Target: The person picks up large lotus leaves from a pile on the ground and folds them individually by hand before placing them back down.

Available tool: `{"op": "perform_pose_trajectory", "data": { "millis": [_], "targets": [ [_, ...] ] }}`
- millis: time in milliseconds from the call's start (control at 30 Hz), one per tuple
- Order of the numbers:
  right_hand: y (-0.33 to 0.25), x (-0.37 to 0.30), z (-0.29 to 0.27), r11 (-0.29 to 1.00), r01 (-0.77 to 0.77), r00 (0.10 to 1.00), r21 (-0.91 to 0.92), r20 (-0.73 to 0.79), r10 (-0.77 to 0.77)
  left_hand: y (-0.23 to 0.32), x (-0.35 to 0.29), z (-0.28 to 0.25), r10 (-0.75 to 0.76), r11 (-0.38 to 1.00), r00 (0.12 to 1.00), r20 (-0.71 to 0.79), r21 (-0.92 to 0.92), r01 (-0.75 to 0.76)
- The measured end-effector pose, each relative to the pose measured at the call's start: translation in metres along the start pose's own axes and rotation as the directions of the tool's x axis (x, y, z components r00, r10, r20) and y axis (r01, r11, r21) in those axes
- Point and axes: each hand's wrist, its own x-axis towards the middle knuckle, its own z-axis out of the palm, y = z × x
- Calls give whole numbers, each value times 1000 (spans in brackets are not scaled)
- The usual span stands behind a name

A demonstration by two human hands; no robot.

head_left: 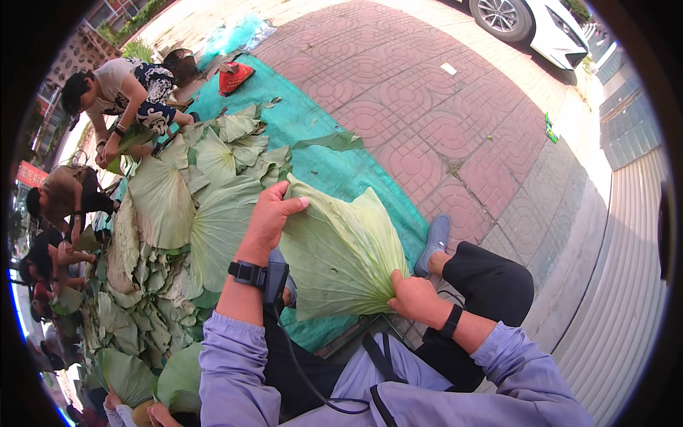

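Observation:
A large pale-green lotus leaf [341, 249] is stretched between my two hands above my lap. My left hand [274, 213] is at its upper left edge, the thumb pointing right and the fingers curled behind, partly hidden. At the leaf's lower right, where the veins gather, my right hand [420, 299] is closed round the bunched part. Just left of my left hand lies a broad pile of lotus leaves [220, 206], some green, some dry and brownish. Both my wrists wear black bands, and a cable runs down from the left one.
Under the pile spreads a green sheet [306, 117] on reddish paving [420, 135]. A red bag [233, 77] lies at its far end. Several people sit along the left, one person [128, 99] handling a leaf. A white car [530, 28] stands far right, near a ribbed shutter [612, 285].

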Motion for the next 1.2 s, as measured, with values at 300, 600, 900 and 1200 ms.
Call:
{"op": "perform_pose_trajectory", "data": {
  "millis": [300,600,900,1200],
  "targets": [
    [1,-6,14,990,91,961,-109,-250,-116,3,4,10,66,998,997,48,19,-67],
    [-58,-14,5,987,159,978,4,-141,-157,13,0,4,131,990,991,29,-55,-130],
    [-53,16,5,956,199,947,216,210,-244,-1,2,-1,78,983,979,186,147,-107],
    [-24,65,-127,797,475,869,373,-343,-358,16,-10,7,26,998,940,341,37,-41]
  ]
}}
